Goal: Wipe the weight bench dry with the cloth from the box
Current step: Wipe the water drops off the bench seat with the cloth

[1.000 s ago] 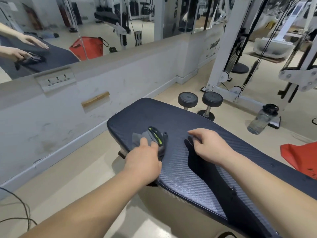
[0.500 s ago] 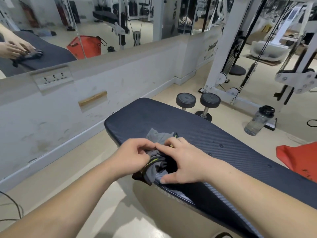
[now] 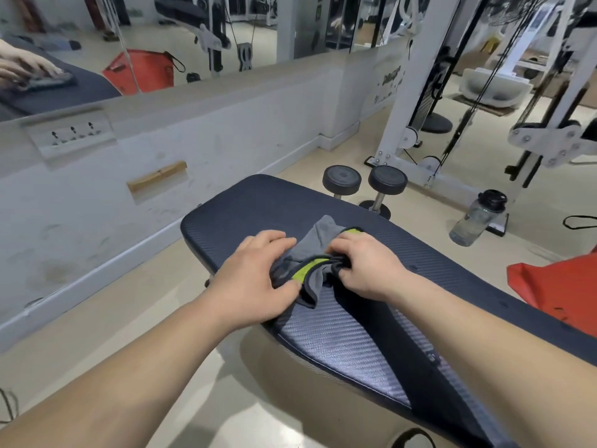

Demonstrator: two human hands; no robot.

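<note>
Left hand [image 3: 255, 279], grip released, is pressing the grey-green cloth [image 3: 310, 257] flat near the 10 o'clock end of the bench surface [image 3: 258, 202]. Right hand [image 3: 361, 266] is grasping its bunched fold. Bunching is likely reducing contact, leaving areas wet.

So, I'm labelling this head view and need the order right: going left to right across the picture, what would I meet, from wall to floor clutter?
wall socket panel → wooden block → left hand → cloth → right hand → water bottle → red bag
</note>
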